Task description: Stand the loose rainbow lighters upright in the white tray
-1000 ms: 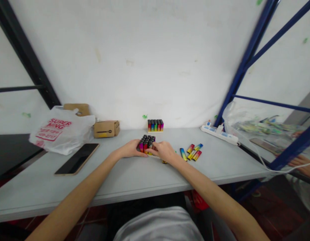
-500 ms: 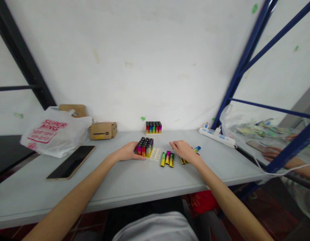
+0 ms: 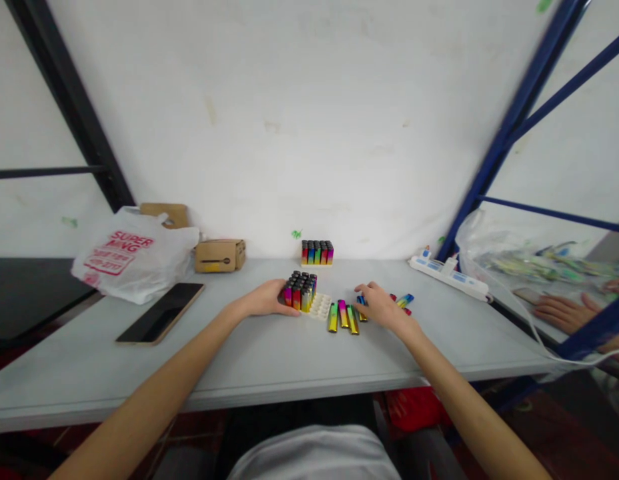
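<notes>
My left hand (image 3: 267,298) wraps round the left side of a block of upright lighters (image 3: 301,290), with metallic rainbow bodies and black tops. They stand in a white tray (image 3: 321,307) whose right part shows bare round slots. On the table just right of the tray lie loose lighters, among them a green-and-yellow lighter (image 3: 333,318) and a pink-and-yellow lighter (image 3: 343,313). The curled fingers of my right hand (image 3: 382,307) are on a blue-and-yellow lighter (image 3: 361,309), partly hidden under them. More loose lighters (image 3: 404,301) lie beyond that hand.
A second filled lighter tray (image 3: 317,253) stands against the wall. A phone (image 3: 162,313), a plastic bag (image 3: 134,257) and a small cardboard box (image 3: 220,256) occupy the left. At right are a power strip (image 3: 449,279), a blue frame post (image 3: 509,133) and another person's hand (image 3: 564,311).
The view has shifted, moving the scene rightward. My right hand has drawn its fingers down onto a lighter, and the loose lighters beside the tray lie at different angles. My left hand keeps its hold.
</notes>
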Demonstrator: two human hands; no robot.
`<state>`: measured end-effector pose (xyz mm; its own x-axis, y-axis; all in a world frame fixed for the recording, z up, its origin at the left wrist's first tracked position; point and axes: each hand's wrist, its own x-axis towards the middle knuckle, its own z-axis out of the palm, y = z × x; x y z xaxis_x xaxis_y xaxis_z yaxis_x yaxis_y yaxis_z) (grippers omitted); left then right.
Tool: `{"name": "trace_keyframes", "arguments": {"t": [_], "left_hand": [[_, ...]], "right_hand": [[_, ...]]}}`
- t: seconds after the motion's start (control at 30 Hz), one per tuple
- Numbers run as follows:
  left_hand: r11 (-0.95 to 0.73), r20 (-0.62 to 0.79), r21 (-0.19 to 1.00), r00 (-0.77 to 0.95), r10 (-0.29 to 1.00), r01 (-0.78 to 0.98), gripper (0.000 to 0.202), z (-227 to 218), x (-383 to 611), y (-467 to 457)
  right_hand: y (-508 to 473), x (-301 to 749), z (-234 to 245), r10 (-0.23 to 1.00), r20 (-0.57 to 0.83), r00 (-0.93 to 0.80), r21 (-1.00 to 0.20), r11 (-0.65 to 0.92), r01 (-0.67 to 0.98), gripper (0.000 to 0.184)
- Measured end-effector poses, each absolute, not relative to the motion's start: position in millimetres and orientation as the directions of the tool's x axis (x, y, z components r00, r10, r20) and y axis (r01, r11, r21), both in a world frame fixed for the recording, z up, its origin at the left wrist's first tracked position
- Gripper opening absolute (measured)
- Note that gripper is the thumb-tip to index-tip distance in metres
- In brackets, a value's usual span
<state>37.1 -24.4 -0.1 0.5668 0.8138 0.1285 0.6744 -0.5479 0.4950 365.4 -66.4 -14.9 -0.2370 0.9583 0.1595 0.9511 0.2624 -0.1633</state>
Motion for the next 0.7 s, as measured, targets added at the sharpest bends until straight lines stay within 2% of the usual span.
{"name": "trace_keyframes", "arguments": {"t": [0.17,0.27,0.37,0.43,0.53,0.6,0.7], "left_hand": [[-0.552,0.118,0.505,0.580,0.806,0.664,0.073,0,37,-25],[-0.560,0.121,0.496,0.586,0.802,0.664,0.075,0,36,-24],[-0.554,0.111,0.483,0.580,0.807,0.679,0.076,1,36,-24],[-0.550,0.114,0.488,0.575,0.810,0.678,0.074,1,36,-24],[-0.557,0.126,0.473,0.573,0.810,0.683,0.072,-1,36,-23],[-0.570,0.149,0.426,0.567,0.810,0.702,0.071,-2,36,-22],[-0.597,0.202,0.344,0.564,0.801,0.725,0.070,-3,34,-20]], "right_hand": [[-52,361,-15,0.921,0.246,-0.303,-0.286,0.367,0.885,0.050],[-41,361,-6,0.914,0.301,-0.271,-0.448,0.387,0.806,0.044],[-27,355,6,0.891,0.315,-0.328,-0.687,0.453,0.569,0.028],[-18,345,11,0.851,0.363,-0.381,-0.758,0.507,0.410,0.028],[-9,323,9,0.822,0.412,-0.394,-0.758,0.549,0.352,0.034],[-7,310,4,0.822,0.411,-0.393,-0.726,0.556,0.405,0.035],[-9,299,-6,0.797,0.465,-0.386,-0.597,0.604,0.528,0.033]]}}
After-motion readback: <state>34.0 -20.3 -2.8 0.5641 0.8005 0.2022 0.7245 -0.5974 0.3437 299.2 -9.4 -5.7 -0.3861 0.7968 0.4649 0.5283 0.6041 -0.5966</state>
